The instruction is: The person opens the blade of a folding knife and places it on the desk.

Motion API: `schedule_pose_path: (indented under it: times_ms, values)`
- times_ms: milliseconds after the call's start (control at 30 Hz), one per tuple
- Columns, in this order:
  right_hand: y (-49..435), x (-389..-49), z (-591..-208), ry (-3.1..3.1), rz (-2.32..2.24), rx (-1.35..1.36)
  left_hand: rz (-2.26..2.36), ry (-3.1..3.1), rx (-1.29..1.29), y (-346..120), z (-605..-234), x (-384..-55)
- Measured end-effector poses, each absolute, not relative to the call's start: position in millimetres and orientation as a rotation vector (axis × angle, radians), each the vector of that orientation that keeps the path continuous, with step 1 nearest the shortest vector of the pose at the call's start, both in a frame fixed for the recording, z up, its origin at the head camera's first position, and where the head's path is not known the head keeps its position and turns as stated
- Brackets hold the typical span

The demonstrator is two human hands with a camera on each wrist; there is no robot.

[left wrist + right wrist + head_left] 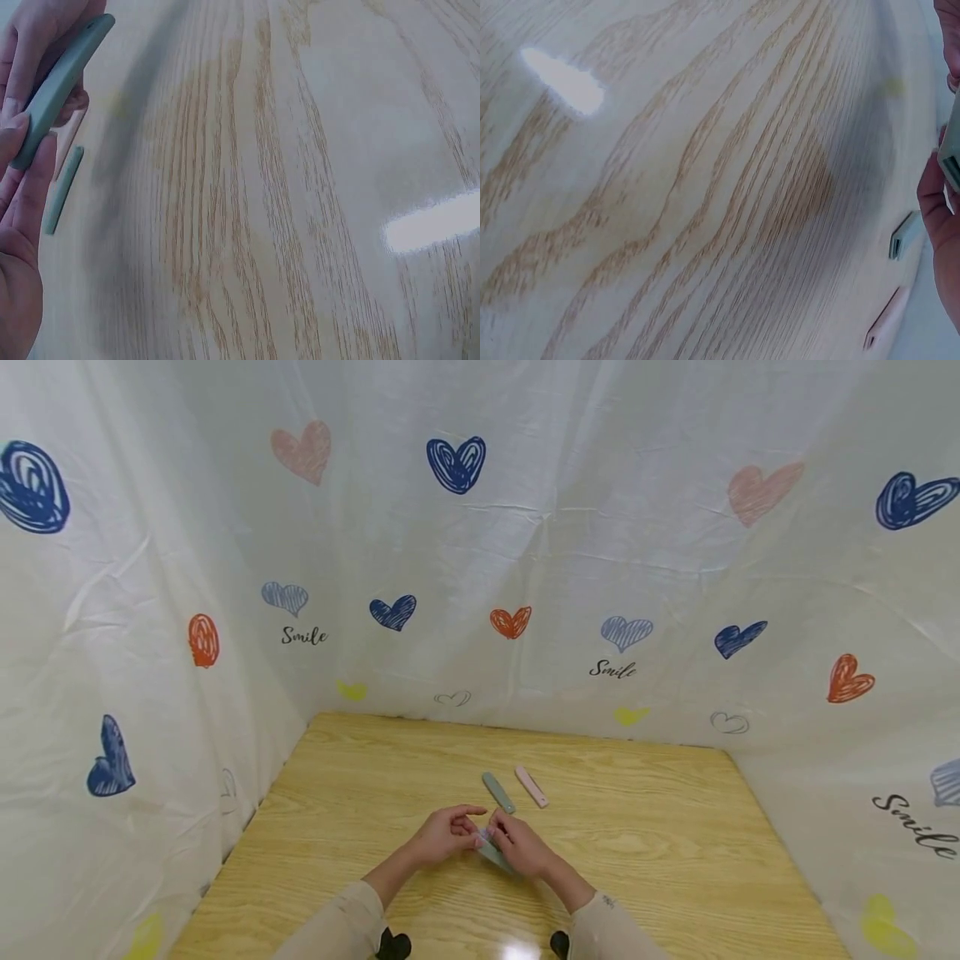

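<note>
A slim sage-green bar (pixel 64 86) with rounded ends and a small hole near one end lies between my two hands; its exact kind does not show. My left hand (pixel 444 837) pinches one end between thumb and fingers. Bent fingers of my right hand (pixel 522 847) grip its long side from behind, as seen in the left wrist view. A slot shows in the bar's end (pixel 951 161) in the right wrist view. Past the hands, a similar green bar (pixel 498 792) and a pink bar (pixel 532 787) lie side by side on the table.
The wood-grain table (pixel 637 827) has a glossy top with a bright light reflection near its front. White cloth (pixel 555 568) printed with hearts and "Smile" hangs along the back and both sides. Two dark rounded shapes (pixel 394 945) show beside the sleeves at the bottom.
</note>
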State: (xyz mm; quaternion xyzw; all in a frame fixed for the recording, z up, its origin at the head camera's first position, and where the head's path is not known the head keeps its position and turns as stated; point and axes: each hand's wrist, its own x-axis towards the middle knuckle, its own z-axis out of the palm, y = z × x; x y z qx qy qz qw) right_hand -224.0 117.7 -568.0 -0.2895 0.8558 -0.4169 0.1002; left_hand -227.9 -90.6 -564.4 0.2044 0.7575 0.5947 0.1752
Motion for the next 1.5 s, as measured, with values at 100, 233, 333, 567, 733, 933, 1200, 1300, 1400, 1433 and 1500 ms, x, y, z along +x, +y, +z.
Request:
schedule_pose_path:
  times_ms: [100,233,333,567,733,933,1200,1300,1400,1433,1500]
  values:
    - [119,-226,-570,2.547,-1.260,-0.856,1.687,2.141,0.584,-92,-564,-228]
    - [120,-228,-571,2.509,-1.260,-0.886,1.673,2.154,0.591,-93,-565,-229]
    - [121,-228,-569,2.480,-1.278,-0.864,1.656,2.166,0.571,-93,-564,-229]
    - [124,-231,-561,2.453,-1.348,-0.782,1.603,2.234,0.530,-93,-564,-231]
    - [132,-236,-556,2.399,-1.438,-0.690,1.604,2.225,0.523,-95,-562,-232]
    - [152,-246,-549,2.322,-1.655,-0.546,1.705,2.206,0.460,-102,-563,-236]
    - [169,-248,-542,2.108,-2.120,-0.313,2.083,2.042,0.217,-107,-560,-245]
    - [167,-247,-545,2.032,-2.268,-0.198,2.204,1.971,0.113,-103,-558,-246]
    - [163,-246,-548,1.918,-2.437,-0.074,2.340,1.904,-0.002,-97,-556,-247]
    - [161,-245,-549,1.866,-2.498,-0.035,2.389,1.877,-0.040,-95,-555,-248]
    - [157,-243,-551,1.750,-2.606,0.026,2.484,1.815,-0.100,-91,-555,-249]
